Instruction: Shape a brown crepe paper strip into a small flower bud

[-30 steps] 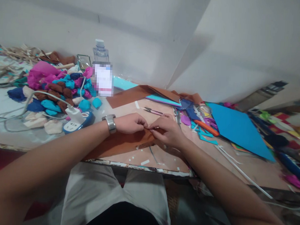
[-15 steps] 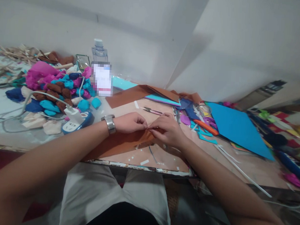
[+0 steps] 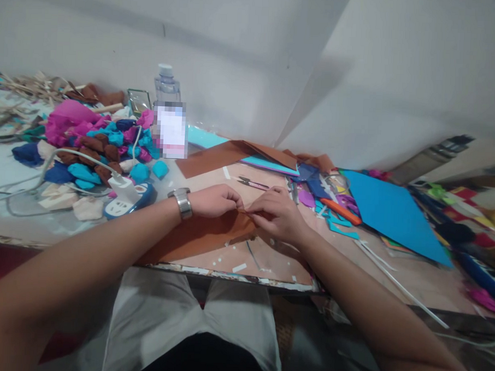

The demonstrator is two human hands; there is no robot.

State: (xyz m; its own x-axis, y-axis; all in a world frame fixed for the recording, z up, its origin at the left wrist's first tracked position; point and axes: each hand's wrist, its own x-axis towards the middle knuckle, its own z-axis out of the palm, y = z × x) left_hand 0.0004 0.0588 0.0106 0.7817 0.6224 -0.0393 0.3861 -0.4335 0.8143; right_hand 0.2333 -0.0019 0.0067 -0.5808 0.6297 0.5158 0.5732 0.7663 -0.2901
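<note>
A brown sheet point(image 3: 200, 235), paper or thin cloth, lies at the table's front edge under my forearm and fingers. My left hand point(image 3: 218, 200), a metal watch on its wrist, pinches the sheet's upper edge. Close beside it, my right hand point(image 3: 279, 214) pinches the same edge near its right end. The fingertips of both hands almost meet, and the exact fold between them is hidden. Just beyond the hands lie small thread snips point(image 3: 251, 183). Another brown strip point(image 3: 210, 157) is farther back.
On the left are a power strip point(image 3: 127, 202) with a plugged-in charger, crumpled coloured paper bundles point(image 3: 85, 145), a phone point(image 3: 170, 130) and a bottle point(image 3: 167, 86). To the right lie an orange cutter point(image 3: 340, 210), a blue sheet point(image 3: 394, 211) and white strips point(image 3: 403, 285).
Both hands stay pinched on the brown sheet, with only slight finger movement. The whole view has shifted a little.
</note>
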